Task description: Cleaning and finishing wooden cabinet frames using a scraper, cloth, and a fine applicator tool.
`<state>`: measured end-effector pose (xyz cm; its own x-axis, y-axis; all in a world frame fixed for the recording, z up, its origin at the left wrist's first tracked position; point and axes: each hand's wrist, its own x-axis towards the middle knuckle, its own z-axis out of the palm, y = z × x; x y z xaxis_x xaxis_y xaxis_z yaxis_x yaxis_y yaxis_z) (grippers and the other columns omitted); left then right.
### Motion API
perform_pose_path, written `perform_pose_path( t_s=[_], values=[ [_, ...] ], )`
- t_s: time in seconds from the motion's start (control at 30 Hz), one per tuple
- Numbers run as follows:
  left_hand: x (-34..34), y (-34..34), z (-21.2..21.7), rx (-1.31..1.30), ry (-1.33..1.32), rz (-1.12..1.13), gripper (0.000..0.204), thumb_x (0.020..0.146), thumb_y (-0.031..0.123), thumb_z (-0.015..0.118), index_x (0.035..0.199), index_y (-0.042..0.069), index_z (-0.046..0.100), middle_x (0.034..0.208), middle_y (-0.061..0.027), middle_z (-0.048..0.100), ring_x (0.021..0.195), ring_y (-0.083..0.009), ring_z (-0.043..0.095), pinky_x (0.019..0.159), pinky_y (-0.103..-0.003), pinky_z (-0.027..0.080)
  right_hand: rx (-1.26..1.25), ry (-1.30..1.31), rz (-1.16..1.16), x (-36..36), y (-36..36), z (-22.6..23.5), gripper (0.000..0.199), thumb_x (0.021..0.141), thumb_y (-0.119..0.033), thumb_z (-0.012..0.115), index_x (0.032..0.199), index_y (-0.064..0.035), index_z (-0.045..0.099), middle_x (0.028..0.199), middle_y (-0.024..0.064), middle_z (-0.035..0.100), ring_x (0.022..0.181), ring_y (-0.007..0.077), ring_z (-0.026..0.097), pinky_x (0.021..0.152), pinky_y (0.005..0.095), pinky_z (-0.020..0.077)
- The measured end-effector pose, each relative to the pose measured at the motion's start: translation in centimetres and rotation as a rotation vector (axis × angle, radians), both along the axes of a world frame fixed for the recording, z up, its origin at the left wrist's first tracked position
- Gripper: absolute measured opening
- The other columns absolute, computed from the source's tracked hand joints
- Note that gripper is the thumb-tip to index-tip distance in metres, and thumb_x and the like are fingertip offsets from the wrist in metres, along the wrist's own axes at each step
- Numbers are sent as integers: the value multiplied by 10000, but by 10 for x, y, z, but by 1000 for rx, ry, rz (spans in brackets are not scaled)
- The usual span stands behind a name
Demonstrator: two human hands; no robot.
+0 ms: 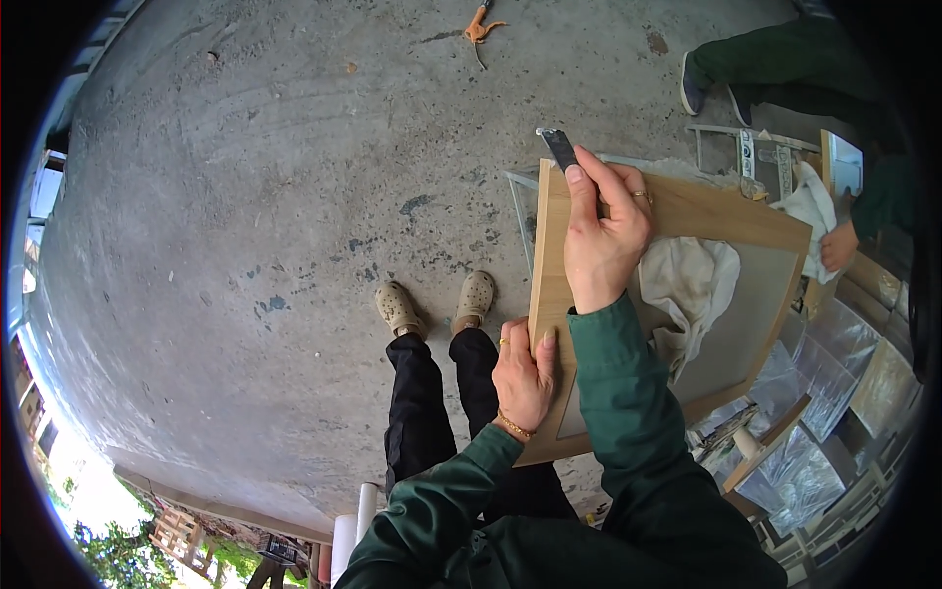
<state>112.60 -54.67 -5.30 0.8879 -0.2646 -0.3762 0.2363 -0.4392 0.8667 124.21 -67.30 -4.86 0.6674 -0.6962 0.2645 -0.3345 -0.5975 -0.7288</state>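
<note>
In front of me, a little to the right, lies a framed panel like a cabinet door (554, 245), with a light wood border and a grey inset. My left hand (523, 385) grips its near left edge, thumb on top and fingers curled over the side. Above its far left corner, my right hand (610, 236) pinches a flat black tool (557, 147) with a whitish tip. That tip sticks out past the corner; its exact kind is unclear. A stained, crumpled white cloth (692, 285) rests on the grey inset.
At the right, a co-worker's hand (839, 245) touches another white cloth (811, 208). Plastic-wrapped panels (800, 481) are stacked at the lower right. An orange tool (479, 29) lies on the concrete floor (245, 196) at the top. White rolls (345, 540) stand near my left elbow.
</note>
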Motion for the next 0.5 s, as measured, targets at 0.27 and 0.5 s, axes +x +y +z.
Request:
perform_pose_path(
  t_s=[0.27, 0.5],
  values=[
    [1, 0, 0, -16, 5, 14, 253, 923, 229, 495, 1048, 9, 494, 946, -175, 524, 820, -381, 557, 650, -408, 480, 26, 3, 8, 0, 1, -1, 145, 769, -51, 668, 907, -83, 700, 768, 43, 561, 715, 196, 526, 650, 317, 431],
    [1, -1, 0, -2, 6, 12, 250, 921, 232, 499, 1044, 13, 491, 940, -169, 525, 807, -380, 558, 640, -410, 479, 26, 22, 31, -1, 2, 3, 164, 770, -45, 669, 926, -86, 701, 790, 39, 556, 730, 199, 522, 649, 321, 431]
  ],
)
